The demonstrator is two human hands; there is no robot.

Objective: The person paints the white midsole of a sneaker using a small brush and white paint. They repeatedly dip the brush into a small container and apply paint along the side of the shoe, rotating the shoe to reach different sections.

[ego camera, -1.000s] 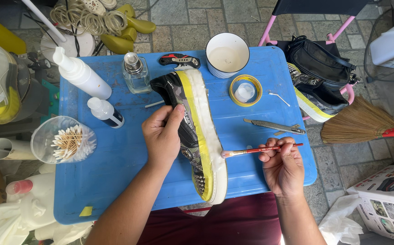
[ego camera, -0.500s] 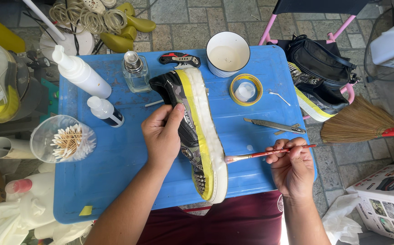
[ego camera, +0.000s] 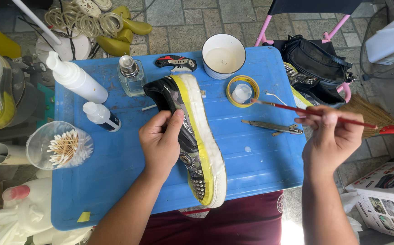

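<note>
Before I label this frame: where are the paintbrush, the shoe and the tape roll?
paintbrush point(ego camera: 297, 108), head view, on its red handle.
shoe point(ego camera: 204, 136), head view, on the white sole edge.
tape roll point(ego camera: 231, 86), head view, on its yellow ring.

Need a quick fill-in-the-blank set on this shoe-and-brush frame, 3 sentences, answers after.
1. The left hand steadies a shoe lying on the ____ table.
2. The right hand holds a thin ____ with a red handle.
3. The roll of yellow tape lies beside the white ____, nearer the person.

Missing words: blue; brush; cup
</note>
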